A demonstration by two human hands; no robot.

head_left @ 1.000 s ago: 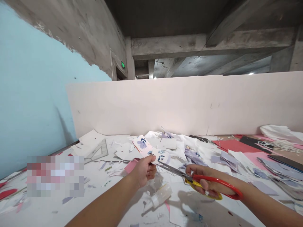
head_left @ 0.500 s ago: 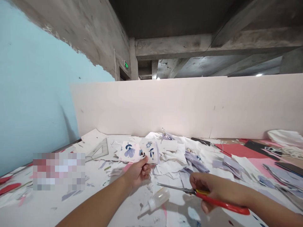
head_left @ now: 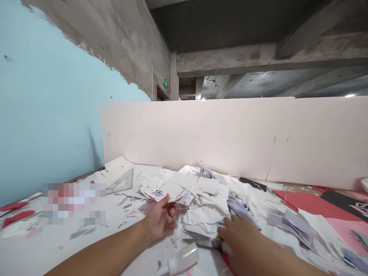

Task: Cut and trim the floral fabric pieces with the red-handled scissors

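My left hand (head_left: 161, 219) is closed in a pinch on a small flower-printed paper piece (head_left: 161, 193), holding it low over the paper-strewn table. My right hand (head_left: 240, 239) lies over the red handle of the scissors (head_left: 201, 239), whose grey blades point left and rest on the scraps. The handle is almost fully hidden under that hand, so its grip is unclear. A small clear glue bottle (head_left: 182, 260) lies on its side just in front of the blades.
Cut paper scraps (head_left: 207, 199) cover the white table (head_left: 43, 249). A clear set square (head_left: 122, 181) lies at the back left. Red and pink sheets (head_left: 310, 203) spread to the right. A pale board (head_left: 230, 134) stands along the back edge, a blue wall to the left.
The right hand has dropped with the scissors from mid-air down onto the scraps. The left hand has lowered the printed paper, now lying flatter. The camera has swung to the left.
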